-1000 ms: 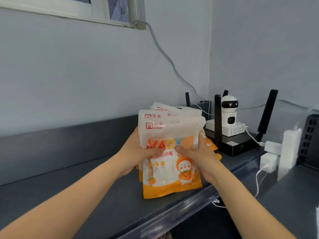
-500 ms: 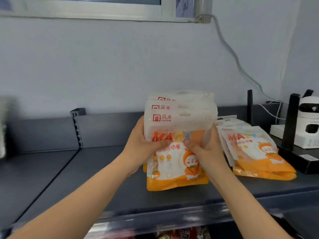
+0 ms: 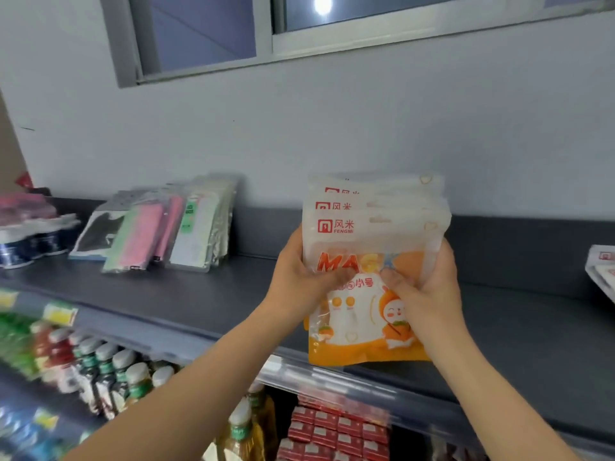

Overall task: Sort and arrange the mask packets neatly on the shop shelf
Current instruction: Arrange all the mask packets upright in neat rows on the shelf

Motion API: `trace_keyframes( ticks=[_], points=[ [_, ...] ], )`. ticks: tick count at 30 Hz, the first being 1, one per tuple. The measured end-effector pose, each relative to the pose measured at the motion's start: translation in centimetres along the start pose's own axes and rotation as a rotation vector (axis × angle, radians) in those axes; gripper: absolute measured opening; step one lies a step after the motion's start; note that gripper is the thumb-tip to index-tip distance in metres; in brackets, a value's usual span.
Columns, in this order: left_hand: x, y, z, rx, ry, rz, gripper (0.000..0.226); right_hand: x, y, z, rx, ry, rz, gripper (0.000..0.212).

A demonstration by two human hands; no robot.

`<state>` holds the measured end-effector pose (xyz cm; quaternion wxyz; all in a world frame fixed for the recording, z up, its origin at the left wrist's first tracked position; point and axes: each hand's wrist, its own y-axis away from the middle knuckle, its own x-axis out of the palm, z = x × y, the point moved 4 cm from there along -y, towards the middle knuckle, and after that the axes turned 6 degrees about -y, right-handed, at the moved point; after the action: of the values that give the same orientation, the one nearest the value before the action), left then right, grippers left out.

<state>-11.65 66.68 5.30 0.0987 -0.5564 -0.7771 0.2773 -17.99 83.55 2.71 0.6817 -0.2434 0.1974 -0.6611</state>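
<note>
Upright, mask packets (image 3: 372,234), fingers (image 3: 336,277) both sides

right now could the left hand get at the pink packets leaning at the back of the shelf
Probably not yet: the left hand is gripping the orange mask packets together with the right hand. The dark shelf toward the pink packets is bare.

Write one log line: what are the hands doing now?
left hand: holding mask packets | right hand: holding them too | packets: upright over shelf

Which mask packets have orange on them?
The orange-and-white mask packets held between the left hand and right hand. The packets leaning at the shelf's back are pink, green, white and dark instead.
</note>
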Motion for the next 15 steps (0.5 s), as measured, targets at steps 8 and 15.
trace_keyframes(
  ticks=[8,15],
  points=[
    [-10.1,0.0,2.5,-0.035,0.022,-0.107,0.06,10.6,0.9,1.4,-0.08,0.021,0.041,0.074],
    [-19.9,-1.4,5.2,-0.018,0.059,-0.088,0.058,20.6,2.8,1.7,-0.106,0.074,-0.023,0.073]
  ],
)
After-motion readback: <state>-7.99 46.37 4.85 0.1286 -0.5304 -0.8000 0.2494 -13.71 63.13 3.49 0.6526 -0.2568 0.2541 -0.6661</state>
